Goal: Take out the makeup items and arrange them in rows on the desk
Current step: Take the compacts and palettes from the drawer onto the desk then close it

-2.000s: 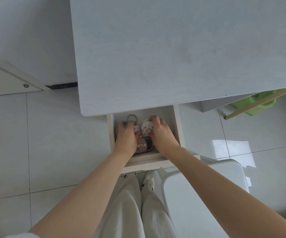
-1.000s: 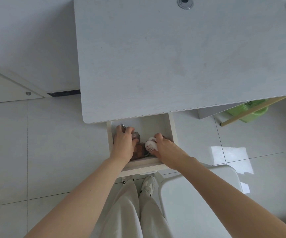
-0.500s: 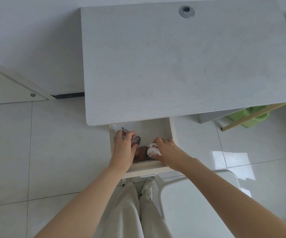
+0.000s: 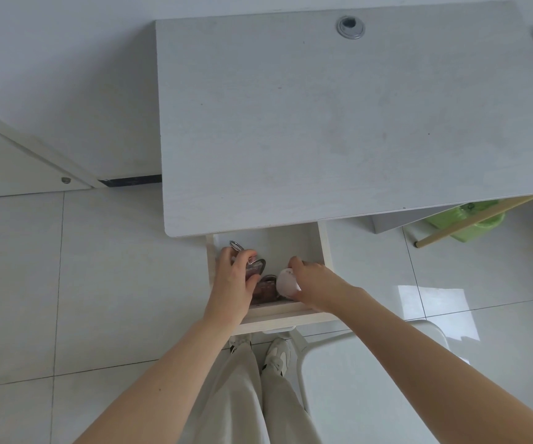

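Observation:
An open white drawer [image 4: 324, 248] sticks out from under the grey desk [image 4: 339, 123]. Both hands are inside it. My left hand [image 4: 234, 280] grips a metal tool with ring handles [image 4: 252, 265] at the drawer's left side. My right hand [image 4: 315, 282] holds a round white compact [image 4: 285, 282] at the right side. Between the hands lies a brown translucent item [image 4: 266, 290], partly hidden. The desk top is bare.
A metal cable grommet [image 4: 350, 27] sits near the desk's back edge. A white chair [image 4: 364, 379] stands to the right of my legs. A green bin [image 4: 473, 219] and a wooden stick [image 4: 467, 222] lie under the desk's right side.
Both hands stayed in the drawer and closed on items. The right hand drew the white compact toward the drawer's front right. The camera tilted up, showing more desk.

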